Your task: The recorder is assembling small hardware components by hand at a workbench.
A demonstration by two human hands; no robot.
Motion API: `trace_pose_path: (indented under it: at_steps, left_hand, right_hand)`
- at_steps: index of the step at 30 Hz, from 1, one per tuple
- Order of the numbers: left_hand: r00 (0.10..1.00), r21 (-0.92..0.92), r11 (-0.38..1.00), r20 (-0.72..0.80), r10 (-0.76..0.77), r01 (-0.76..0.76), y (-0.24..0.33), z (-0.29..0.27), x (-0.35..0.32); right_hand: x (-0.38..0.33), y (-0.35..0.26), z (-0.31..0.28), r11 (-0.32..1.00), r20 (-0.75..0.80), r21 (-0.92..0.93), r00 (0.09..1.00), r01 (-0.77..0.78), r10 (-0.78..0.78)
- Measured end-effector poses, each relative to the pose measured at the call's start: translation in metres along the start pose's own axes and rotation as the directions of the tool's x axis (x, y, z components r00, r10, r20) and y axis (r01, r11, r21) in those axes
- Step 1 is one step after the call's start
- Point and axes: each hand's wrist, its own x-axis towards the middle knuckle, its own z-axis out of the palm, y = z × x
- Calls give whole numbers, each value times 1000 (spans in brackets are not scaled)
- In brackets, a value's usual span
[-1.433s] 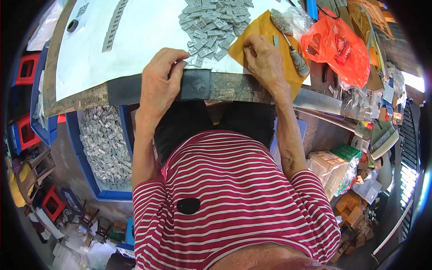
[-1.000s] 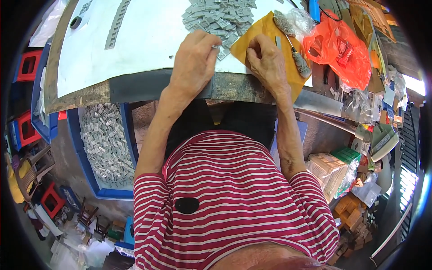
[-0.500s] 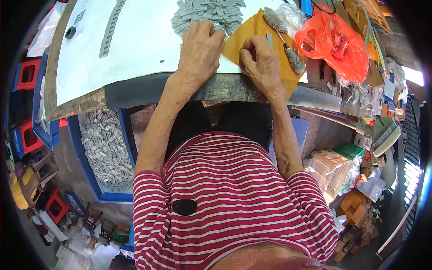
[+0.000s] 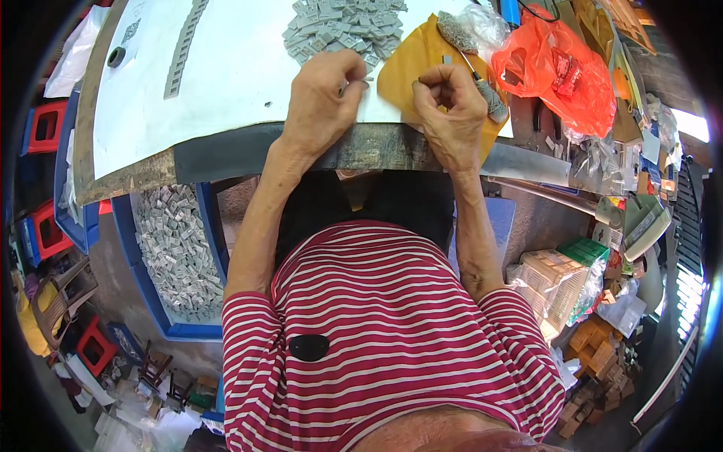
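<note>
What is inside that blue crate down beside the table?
The blue crate is filled with small grey pieces. Its upper end runs under the table, so what lies there is hidden.

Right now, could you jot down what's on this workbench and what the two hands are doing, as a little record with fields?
Left hand: pinching a small grey piece beside the grey pile
Right hand: curled over the yellow sheet; anything pinched is too small to tell
Work surface: white board
Right of hands: orange plastic bag
Below bench, left: blue crate of grey pieces

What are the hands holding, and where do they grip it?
The left hand pinches a small grey piece at its fingertips. The right hand is curled; its hold cannot be told.
</note>
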Motion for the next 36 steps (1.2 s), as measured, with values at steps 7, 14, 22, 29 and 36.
trace_pose_path:
  at_steps: [7, 14, 22, 29, 36]
  left_hand:
    - [884, -603, 671, 135, -447, 432, 13, -16, -12]
    - [832, -769, 430, 230, -505, 473, 20, -17, -18]
    - [799, -820, 325, 240, -551, 471, 14, -12, -22]
    - [782, -789, 369, 214, -585, 492, 14, -11, -23]
    - [810, -811, 388, 166, -563, 437, 17, -8, -26]
  right_hand:
    - [-3, -17, -3, 943, 110, 229, 969, -242, 222]
    - [-4, -23, 4, 721, 288, 530, 894, -447, 343]
    - [-8, -20, 12, 653, 372, 535, 843, -536, 388]
    - [-9, -16, 15, 650, 405, 528, 835, -547, 373]
    - [-11, -12, 14, 587, 435, 577, 822, -567, 366]
